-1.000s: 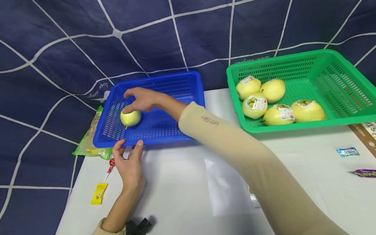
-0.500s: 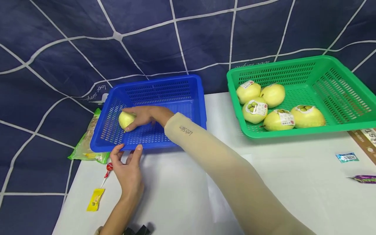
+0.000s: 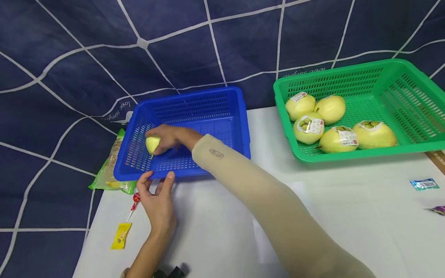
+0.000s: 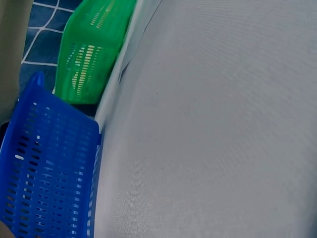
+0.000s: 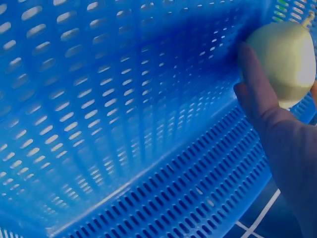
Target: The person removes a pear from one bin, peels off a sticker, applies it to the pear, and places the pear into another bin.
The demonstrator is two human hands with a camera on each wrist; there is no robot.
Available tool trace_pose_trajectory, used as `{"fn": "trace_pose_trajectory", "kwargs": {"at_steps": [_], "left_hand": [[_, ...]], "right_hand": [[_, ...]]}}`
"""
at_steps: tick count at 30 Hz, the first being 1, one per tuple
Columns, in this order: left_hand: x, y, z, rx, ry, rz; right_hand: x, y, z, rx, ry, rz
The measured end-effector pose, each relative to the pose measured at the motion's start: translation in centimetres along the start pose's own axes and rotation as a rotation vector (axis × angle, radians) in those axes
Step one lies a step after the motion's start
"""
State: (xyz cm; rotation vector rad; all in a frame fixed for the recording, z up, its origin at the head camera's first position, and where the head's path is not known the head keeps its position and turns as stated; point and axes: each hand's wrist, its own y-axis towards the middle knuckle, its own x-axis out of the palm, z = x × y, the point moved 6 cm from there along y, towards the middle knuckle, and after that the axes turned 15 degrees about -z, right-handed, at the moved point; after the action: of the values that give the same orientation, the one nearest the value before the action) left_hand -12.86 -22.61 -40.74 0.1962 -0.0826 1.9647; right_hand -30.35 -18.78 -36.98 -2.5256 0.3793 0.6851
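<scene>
My right hand (image 3: 170,138) was inside the blue basket (image 3: 194,101), fingers curled round a pear (image 3: 152,143) that sat low in the basket's left part, near the left wall. In the right wrist view the pear (image 5: 285,54) lay against my fingers (image 5: 255,84), close to the slotted wall of the basket (image 5: 124,99), its stem pointing up and away. My sleeve (image 3: 250,193) ran across the surface (image 3: 347,231) from the lower right.

My left hand (image 3: 158,200) rested on the surface just in front of the blue basket. Its fingers were straight and a little spread, the fingertips (image 3: 170,175) touching the basket's near rim; it held nothing. The left wrist view showed only the surface (image 4: 223,124), the blue basket's side (image 4: 49,173) and, beyond it, the green basket (image 4: 89,49); the hand itself was out of that picture.

The green basket (image 3: 410,77) stood to the right of the blue one, well apart from my hands, with five more pears (image 3: 333,125) grouped in its left half, most of them wearing paper labels.

Left of the blue basket, half under its edge, lay a green packet (image 3: 109,170). A red lollipop (image 3: 135,199) lay just beside my left hand, and a small yellow wrapper (image 3: 121,235) nearer to me. At the far right edge of the surface lay a blue-and-white sweet (image 3: 422,184) and a purple one (image 3: 439,209). A dark blue cloth with white lines (image 3: 69,58) hung behind it all.
</scene>
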Motion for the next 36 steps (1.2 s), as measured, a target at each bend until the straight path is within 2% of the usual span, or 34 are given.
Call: {"fn": "trace_pose_trajectory", "kwargs": {"at_steps": [5,12,15,17,22,27,30,36], "left_hand": [[0.2,0.0,0.0,0.007,0.003,0.009],[0.5,0.1,-0.1,0.043,-0.006,0.013],[0.4,0.1,-0.1,0.046,-0.001,0.015],[0.4,0.1,-0.1,0.045,0.002,0.013],[0.2,0.1,0.0,0.036,0.011,0.014],[0.2,0.1,0.2,0.056,0.01,0.007],[0.1,0.2,0.1,0.067,0.011,0.013],[0.0,0.2,-0.3,0.033,0.041,-0.003]], "right_hand": [[0.1,-0.1,0.0,0.004,-0.044,-0.013],[0.3,-0.6,0.2,0.187,-0.278,-0.08],[0.3,-0.4,0.2,0.174,-0.31,-0.079],[0.2,-0.2,0.3,0.146,-0.283,-0.07],[-0.2,-0.8,0.0,0.053,-0.123,-0.01],[-1.9,-4.3,-1.1,-0.007,-0.038,0.121],[-2.6,-7.3,-1.9,-0.051,0.036,0.147],[-1.2,-14.6,-1.5,-0.145,0.153,0.185]]}}
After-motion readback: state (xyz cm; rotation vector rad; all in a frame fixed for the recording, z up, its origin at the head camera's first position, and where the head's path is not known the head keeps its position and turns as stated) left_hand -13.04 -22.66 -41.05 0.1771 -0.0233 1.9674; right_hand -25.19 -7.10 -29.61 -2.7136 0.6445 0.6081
